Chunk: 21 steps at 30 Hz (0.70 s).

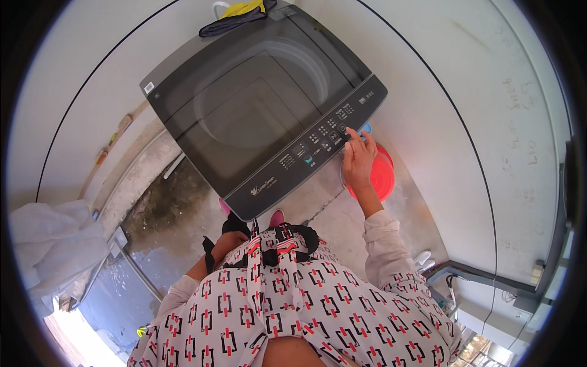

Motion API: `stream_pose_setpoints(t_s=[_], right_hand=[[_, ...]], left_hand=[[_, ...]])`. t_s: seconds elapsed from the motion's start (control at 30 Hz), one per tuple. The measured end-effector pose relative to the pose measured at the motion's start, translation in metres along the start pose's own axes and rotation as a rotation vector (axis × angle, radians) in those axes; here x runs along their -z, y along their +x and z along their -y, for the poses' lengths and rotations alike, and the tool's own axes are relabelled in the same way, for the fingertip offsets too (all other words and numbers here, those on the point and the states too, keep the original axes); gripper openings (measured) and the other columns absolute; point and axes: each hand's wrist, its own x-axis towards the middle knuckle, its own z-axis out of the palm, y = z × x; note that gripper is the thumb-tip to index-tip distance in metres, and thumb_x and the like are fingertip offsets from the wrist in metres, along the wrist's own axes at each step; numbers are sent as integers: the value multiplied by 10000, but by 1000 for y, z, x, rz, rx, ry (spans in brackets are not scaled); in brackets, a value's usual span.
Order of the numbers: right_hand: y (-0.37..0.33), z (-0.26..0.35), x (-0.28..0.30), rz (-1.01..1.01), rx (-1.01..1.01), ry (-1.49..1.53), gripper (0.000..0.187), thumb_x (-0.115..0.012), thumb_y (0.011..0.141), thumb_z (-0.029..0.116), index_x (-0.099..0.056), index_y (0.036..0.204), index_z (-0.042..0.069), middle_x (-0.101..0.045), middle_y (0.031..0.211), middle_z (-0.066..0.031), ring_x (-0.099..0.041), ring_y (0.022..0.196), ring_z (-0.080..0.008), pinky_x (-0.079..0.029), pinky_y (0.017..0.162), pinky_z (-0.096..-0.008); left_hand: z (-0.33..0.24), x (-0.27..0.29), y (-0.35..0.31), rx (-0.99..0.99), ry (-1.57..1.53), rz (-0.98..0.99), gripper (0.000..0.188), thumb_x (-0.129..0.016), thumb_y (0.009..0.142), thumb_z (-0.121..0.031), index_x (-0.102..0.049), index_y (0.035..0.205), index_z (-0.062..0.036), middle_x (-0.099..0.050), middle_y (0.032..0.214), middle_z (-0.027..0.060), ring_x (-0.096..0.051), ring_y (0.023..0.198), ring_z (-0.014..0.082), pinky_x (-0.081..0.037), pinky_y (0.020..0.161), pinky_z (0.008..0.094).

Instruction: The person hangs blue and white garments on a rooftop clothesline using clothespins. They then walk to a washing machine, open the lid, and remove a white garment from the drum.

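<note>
A dark grey top-loading washing machine (260, 92) stands in front of me, its tinted glass lid down. Along its near right edge runs a control panel (318, 144) with rows of small marks and round buttons. My right hand (359, 158) is over the right part of this panel, index fingertip at a round button, the other fingers apart and holding nothing. Low against my body, my left hand (231, 242) is closed around black cloth (236, 225). More of the black fabric hangs across my front, and the left fingers are partly hidden.
A red basin (382, 174) sits on the concrete floor to the right of the machine. A yellow and grey cloth (238, 15) lies on the machine's back edge. White cloth (55, 244) hangs at the far left. White walls rise behind and to the right.
</note>
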Motion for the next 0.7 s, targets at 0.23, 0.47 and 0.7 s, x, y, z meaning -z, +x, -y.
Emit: stream_pose_setpoints(t_s=[0.23, 0.47, 0.7], right_hand=[[-1, 2, 1, 3, -6, 0, 158, -460, 912, 171, -568, 908, 56, -560, 1243, -39, -381, 1196, -327, -236, 996, -444], [-1, 5, 2, -15, -25, 16, 166, -461, 912, 176, -550, 829, 63, -569, 1233, -35, -382, 1196, -323, -233, 997, -447], [-5, 5, 1, -12, -27, 12, 164, -458, 914, 181, -553, 850, 64, -570, 1229, -36, -383, 1192, -328, -226, 1000, -448]], left_hand=[[-5, 3, 0, 63, 11, 9, 260, -650, 772, -325, -702, 909, -110, -679, 891, 110, -646, 813, 281, -502, 734, 355], [12, -6, 4, 22, 20, -69, 242, -664, 773, -327, -703, 893, -120, -682, 869, 87, -653, 795, 254, -509, 717, 340], [23, -9, 4, -42, 14, -121, 228, -673, 782, -317, -695, 893, -120, -683, 837, 80, -656, 754, 247, -513, 681, 336]])
